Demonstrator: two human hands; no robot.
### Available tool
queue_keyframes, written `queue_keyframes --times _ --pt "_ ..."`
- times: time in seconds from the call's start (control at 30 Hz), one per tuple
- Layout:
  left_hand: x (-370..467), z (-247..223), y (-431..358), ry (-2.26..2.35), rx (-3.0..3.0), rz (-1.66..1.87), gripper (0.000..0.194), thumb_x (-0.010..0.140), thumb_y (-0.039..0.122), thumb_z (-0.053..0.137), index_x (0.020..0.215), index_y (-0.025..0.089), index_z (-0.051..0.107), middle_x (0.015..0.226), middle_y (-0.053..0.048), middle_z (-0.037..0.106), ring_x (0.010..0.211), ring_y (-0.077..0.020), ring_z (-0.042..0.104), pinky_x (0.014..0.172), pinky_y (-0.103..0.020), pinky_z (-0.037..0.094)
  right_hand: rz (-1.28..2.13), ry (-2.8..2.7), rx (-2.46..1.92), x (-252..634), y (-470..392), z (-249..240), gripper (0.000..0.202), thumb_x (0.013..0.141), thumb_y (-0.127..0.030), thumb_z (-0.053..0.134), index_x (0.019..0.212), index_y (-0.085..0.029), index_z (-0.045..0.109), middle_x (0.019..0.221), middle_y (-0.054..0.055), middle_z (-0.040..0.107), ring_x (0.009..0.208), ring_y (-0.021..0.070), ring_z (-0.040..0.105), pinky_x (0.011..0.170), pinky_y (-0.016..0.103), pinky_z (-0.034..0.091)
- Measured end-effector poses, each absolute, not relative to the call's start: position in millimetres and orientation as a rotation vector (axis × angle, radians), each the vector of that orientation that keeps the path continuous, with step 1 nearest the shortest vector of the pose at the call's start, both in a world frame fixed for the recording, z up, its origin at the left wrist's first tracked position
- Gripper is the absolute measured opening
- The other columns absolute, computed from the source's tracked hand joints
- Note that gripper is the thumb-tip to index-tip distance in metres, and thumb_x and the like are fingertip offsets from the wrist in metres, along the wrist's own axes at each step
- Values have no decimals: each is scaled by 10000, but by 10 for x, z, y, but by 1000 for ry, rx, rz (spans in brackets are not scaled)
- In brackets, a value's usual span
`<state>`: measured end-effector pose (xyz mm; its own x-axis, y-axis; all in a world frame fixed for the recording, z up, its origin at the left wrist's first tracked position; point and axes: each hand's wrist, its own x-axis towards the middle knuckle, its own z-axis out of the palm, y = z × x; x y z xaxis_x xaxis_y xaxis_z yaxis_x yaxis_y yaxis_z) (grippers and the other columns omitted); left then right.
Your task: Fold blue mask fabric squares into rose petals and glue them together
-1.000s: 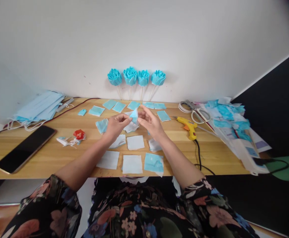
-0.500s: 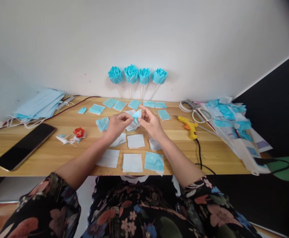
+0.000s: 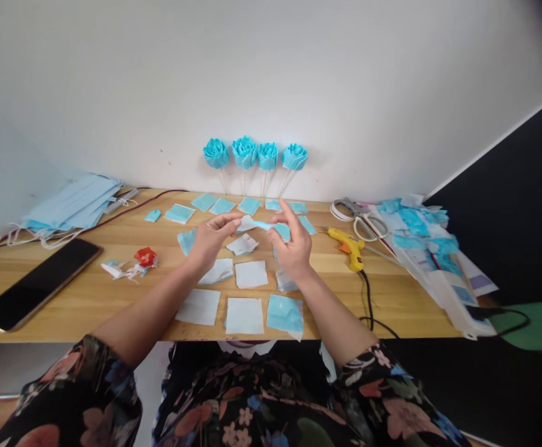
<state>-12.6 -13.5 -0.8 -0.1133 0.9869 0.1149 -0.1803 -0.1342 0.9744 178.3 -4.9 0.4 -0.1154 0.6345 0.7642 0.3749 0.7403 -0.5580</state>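
From my end of the head camera, I see the left hand (image 3: 215, 239) with its thumb and fingers pinching one end of a narrow blue piece (image 3: 262, 225), while the right hand (image 3: 293, 245) pinches the other end, one of its fingers stretched out toward the wall (image 3: 271, 74). The piece spans the gap between the two hands, over the middle of the wooden table (image 3: 410, 304); I cannot tell how it is folded. Just below it I make out a whitish scrap (image 3: 243, 244), and nearer the body lie several white squares (image 3: 251, 274) and a blue square (image 3: 284, 313). Four blue flowers (image 3: 244, 152) on thin sticks lean against the wall at the back. On my right I have a yellow glue gun (image 3: 355, 251) and a heap of blue scraps (image 3: 413, 220); on my left, a pile of masks (image 3: 72, 202) and a dark phone (image 3: 42, 282), with a red crumpled bit (image 3: 145, 256) near it
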Motion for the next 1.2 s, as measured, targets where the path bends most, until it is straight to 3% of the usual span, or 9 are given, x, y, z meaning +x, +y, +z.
queue_keyframes --times 0.13,0.3,0.43,0.53,0.63,0.8,1.2 --pt "-69 65 -205 1130 1120 1429 311 654 433 826 842 190 781 756 -15 696 712 -139 554 734 -294 462 -11 -1872 -620 1846 -164 54 441 925 -195 526 1334 -358 546 892 -13 735 900 209 690 1033 528 466" --pt "-71 21 -189 1136 1174 1427 332 683 435 804 895 182 770 908 -49 742 838 -176 629 775 -298 487 228 -1938 -822 1903 -236 75 166 883 -305 622 1021 -381 676 884 9 760 998 281 657 1111 610 368" --pt "-86 -25 -179 1107 1244 1419 314 745 405 767 962 178 758 865 -38 709 806 -161 618 748 -288 477 416 -1728 -907 1794 -214 55 377 851 -379 662 1225 -364 617 918 33 742 1064 295 622 1124 606 358" --pt "-97 -24 -180 1024 1296 1389 324 758 357 767 1033 189 733 846 -18 656 816 -148 595 756 -277 469 790 -1442 -945 1680 -121 -2 656 842 -400 660 1451 -316 431 956 37 707 997 240 644 989 476 502" --pt "-104 -22 -172 903 1301 1316 382 758 344 772 1100 202 682 961 -31 641 921 -162 592 816 -281 470 1135 -1270 -908 1630 -16 -65 767 782 -394 701 1473 -288 387 906 10 695 900 197 659 858 365 541" --pt "-102 -19 -180 844 1274 1228 366 770 356 762 1073 198 628 989 -29 634 960 -164 582 876 -294 448 1217 -1269 -878 1627 -9 -84 790 763 -372 722 1471 -292 381 886 -5 690 845 180 642 790 326 530" --pt "-94 92 -247 1017 1330 1176 288 759 441 725 818 184 608 800 -7 618 752 -153 552 719 -281 411 1178 -1460 -886 1606 -70 -121 756 806 -309 692 1491 -322 371 831 -25 608 816 167 604 806 332 533"
